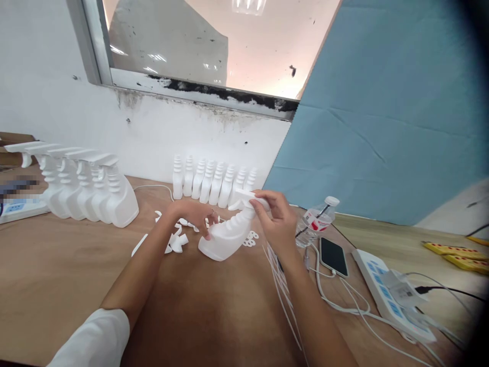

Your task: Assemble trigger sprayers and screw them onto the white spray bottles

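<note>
A white plastic spray bottle (225, 235) lies tilted on the wooden table (69, 265), its base toward me. My left hand (194, 215) grips the bottle's body from the left, fingers curled over it. My right hand (275, 216) pinches the white trigger head (250, 198) at the bottle's neck. Loose white trigger pieces (176, 239) lie scattered just left of the bottle. Thin white dip tubes (280, 285) lie under my right wrist.
A row of assembled spray bottles (84, 186) stands at the left. Several headless bottles (212, 181) line the wall behind. To the right are a water bottle (315, 221), a phone (333, 256), a power strip (389, 293) with cables, and yellow items (454, 252). A blue board (382, 117) leans at the right.
</note>
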`<state>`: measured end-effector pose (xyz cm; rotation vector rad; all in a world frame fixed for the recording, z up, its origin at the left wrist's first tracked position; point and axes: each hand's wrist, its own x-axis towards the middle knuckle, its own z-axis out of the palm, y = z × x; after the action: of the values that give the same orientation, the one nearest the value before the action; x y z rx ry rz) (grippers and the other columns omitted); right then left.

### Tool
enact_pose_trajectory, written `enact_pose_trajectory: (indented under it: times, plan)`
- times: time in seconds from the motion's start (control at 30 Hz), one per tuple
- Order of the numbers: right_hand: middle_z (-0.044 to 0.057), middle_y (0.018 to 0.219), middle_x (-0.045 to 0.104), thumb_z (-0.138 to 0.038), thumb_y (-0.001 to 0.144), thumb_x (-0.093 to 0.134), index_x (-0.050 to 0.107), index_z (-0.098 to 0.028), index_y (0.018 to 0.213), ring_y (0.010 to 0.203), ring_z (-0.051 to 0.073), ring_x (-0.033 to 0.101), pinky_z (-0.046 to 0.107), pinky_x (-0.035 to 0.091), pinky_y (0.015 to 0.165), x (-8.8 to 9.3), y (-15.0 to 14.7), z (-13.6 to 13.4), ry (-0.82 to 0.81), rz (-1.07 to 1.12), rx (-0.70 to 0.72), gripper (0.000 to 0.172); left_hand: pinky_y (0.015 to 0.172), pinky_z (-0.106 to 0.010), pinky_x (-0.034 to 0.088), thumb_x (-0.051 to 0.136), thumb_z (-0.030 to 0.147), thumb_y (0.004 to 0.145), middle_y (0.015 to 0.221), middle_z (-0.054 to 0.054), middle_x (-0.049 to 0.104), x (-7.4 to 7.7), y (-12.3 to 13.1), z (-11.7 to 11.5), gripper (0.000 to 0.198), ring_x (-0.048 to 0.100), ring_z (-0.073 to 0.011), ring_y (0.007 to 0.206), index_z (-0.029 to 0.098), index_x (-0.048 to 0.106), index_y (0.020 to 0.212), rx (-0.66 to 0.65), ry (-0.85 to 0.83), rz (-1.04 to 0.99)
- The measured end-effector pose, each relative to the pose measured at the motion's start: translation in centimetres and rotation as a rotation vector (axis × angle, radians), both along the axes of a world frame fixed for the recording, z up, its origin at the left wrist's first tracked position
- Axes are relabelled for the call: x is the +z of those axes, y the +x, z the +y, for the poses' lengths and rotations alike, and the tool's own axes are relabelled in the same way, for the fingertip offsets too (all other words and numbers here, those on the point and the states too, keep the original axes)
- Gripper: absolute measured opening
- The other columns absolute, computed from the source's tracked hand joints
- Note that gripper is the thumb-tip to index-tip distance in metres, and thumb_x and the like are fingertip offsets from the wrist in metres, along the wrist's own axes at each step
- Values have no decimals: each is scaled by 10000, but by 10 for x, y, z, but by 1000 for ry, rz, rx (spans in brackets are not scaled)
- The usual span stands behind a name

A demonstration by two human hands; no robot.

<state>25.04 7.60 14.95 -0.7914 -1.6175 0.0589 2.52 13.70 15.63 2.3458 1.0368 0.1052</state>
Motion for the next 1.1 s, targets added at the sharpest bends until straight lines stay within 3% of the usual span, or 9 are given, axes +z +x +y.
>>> enact_pose_trajectory:
  times: [0.13,0.23,0.33,0.47,0.6,0.7,0.83,1.0,1.1]
  plan:
    - [48,1029,689,-202,871,614,625,-232,1010,1001,197,650,358,501,901,-1,-9,-3,46,-22,32,142,808,-278,488,696,473,753,1225,-67,622,20,0,-16,660,636,-201,1013,250,468,1331,-51,-57,-283]
    - [49,1102,677,-183,875,610,621,-245,1044,1071,200,626,380,477,959,-3,-15,-6,23,-14,116,180,835,-281,495,650,459,808,1249,-67,597,33,6,-32,516,616,-180,1011,238,535,1259,-28,153,-570]
    - [47,1133,663,-201,861,634,618,-258,1068,1103,204,607,391,454,997,-3,-21,-8,-21,56,167,216,778,-246,485,620,429,843,1032,-36,677,39,11,-43,302,611,-142,874,194,660,1028,49,340,-671]
    - [69,1263,599,-311,843,659,525,-274,1231,1160,224,574,372,484,952,-8,-25,-5,-231,251,374,412,612,-200,436,589,389,874,693,2,651,39,10,-44,253,563,-92,623,152,674,902,114,349,-684]
    - [84,1184,650,-422,837,641,562,-239,1205,1063,254,632,374,519,862,-25,-25,6,-546,324,670,418,521,-183,371,574,375,883,596,26,599,39,4,-41,244,469,-65,518,153,675,887,132,371,-635]
    - [83,1040,705,-442,814,662,638,-213,1059,966,261,670,367,536,790,-39,-30,10,-669,380,783,335,508,-183,359,587,365,871,576,32,561,41,-2,-42,231,455,-64,510,157,685,880,160,430,-609]
    - [71,963,720,-428,804,676,641,-211,1020,873,234,689,344,543,744,-47,-42,11,-670,421,791,308,529,-182,388,595,368,866,602,28,572,43,-9,-44,226,493,-73,543,164,688,897,162,443,-571]
    - [47,898,716,-368,704,777,586,-210,1017,770,204,683,310,540,683,-50,-56,8,-627,510,574,400,532,-177,403,602,391,864,617,30,582,45,-13,-46,237,500,-70,542,169,672,910,116,417,-541]
    - [57,908,701,-415,775,704,574,-203,1038,796,202,673,313,536,692,-51,-58,3,-580,495,653,362,508,-177,388,592,403,868,617,29,583,45,-14,-45,251,494,-73,534,168,666,920,101,391,-533]
